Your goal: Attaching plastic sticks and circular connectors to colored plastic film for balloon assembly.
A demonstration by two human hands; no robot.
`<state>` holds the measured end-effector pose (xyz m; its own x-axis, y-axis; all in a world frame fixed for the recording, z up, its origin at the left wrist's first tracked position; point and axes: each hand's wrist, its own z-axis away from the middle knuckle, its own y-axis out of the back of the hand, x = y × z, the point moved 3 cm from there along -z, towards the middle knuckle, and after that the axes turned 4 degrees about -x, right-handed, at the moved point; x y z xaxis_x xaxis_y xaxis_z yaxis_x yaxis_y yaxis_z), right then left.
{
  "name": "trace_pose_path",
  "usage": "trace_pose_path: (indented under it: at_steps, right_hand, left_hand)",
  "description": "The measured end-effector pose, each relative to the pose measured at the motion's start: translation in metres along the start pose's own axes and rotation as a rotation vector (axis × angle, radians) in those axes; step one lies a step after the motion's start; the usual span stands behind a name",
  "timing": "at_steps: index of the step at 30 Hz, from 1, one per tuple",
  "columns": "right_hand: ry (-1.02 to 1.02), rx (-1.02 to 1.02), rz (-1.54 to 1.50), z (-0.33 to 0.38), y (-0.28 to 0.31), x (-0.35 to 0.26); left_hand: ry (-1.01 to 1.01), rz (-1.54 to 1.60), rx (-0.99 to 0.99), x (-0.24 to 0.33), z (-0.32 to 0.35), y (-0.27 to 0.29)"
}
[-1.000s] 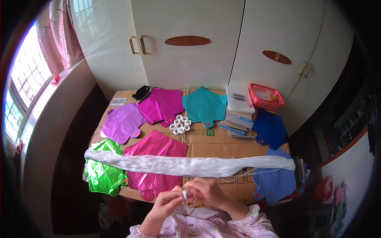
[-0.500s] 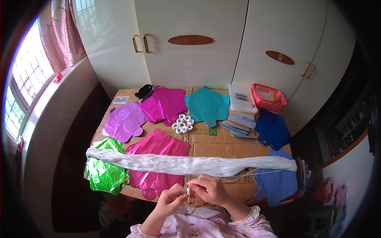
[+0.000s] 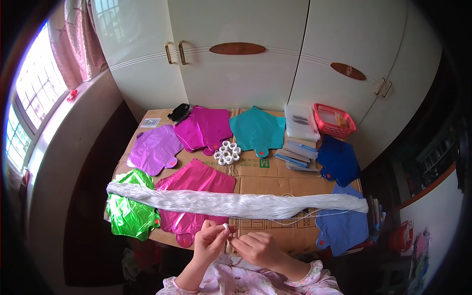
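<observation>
White ring-shaped roll (image 3: 226, 226) sits pinched in the fingers of my left grip (image 3: 210, 241), by the near edge of the cardboard-covered surface (image 3: 265, 185). My right grip (image 3: 258, 248) is curled close beside it; I cannot tell whether it holds anything. Just past both, a long hank of white strands (image 3: 236, 205) lies across green foil (image 3: 132, 222), pink foil (image 3: 196, 178) and light-blue foil (image 3: 342, 231). Farther off cluster similar white rolls (image 3: 226, 154), then teal foil (image 3: 257, 129) and a red basket (image 3: 335, 130), before pale cupboard doors (image 3: 236, 78).
</observation>
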<state>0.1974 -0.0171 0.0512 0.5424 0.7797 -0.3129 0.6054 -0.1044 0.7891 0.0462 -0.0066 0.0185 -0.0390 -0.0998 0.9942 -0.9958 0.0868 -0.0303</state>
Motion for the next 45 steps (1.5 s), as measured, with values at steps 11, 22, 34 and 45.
trace_pose_path:
  at_steps: [11,22,34,45]
  right_hand:
    - [0.036,0.097,-0.413,-0.019,0.015,0.029]
    - [-0.552,-0.188,-1.443,-0.005,-0.020,0.047]
    - [-0.714,0.017,-1.339,0.005,-0.044,0.032]
    - [-0.362,0.078,-0.908,0.001,-0.011,0.032]
  left_hand:
    - [-0.181,-0.290,-0.240,0.021,0.001,-0.002]
    - [-0.102,-0.008,-0.327,0.007,0.000,-0.003]
    - [-0.130,0.075,-0.074,-0.012,0.000,-0.004]
    - [-0.059,0.199,-0.158,-0.010,-0.001,-0.002]
